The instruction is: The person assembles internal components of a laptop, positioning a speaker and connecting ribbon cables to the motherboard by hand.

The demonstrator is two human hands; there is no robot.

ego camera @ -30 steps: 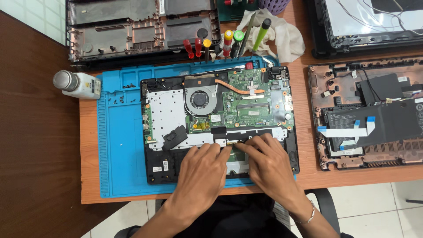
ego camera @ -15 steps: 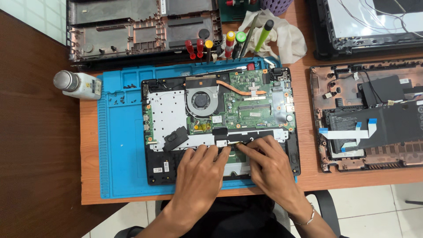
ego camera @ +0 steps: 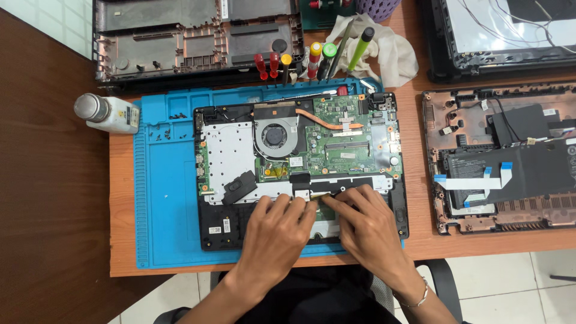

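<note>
An opened laptop base (ego camera: 300,168) lies on a blue work mat (ego camera: 168,198) on the desk (ego camera: 123,264), its cooling fan (ego camera: 275,135) and green circuit board (ego camera: 348,141) exposed. Both hands rest on the lower middle of the laptop base, just below the fan. The left hand (ego camera: 279,231) lies palm down, its fingers (ego camera: 285,205) extended and pressing flat on the panel, grasping nothing. The right hand (ego camera: 369,225) sits just beside it, its fingers (ego camera: 336,201) pinched on a small flat cable end (ego camera: 317,196) at the edge of the board. Left of the laptop base, beyond the mat's edge, a white bottle (ego camera: 108,113) lies on its side. Above the laptop base stand coloured screwdrivers (ego camera: 294,63) and a crumpled cloth (ego camera: 384,51); to its right lies another stripped laptop shell (ego camera: 504,162).
</note>
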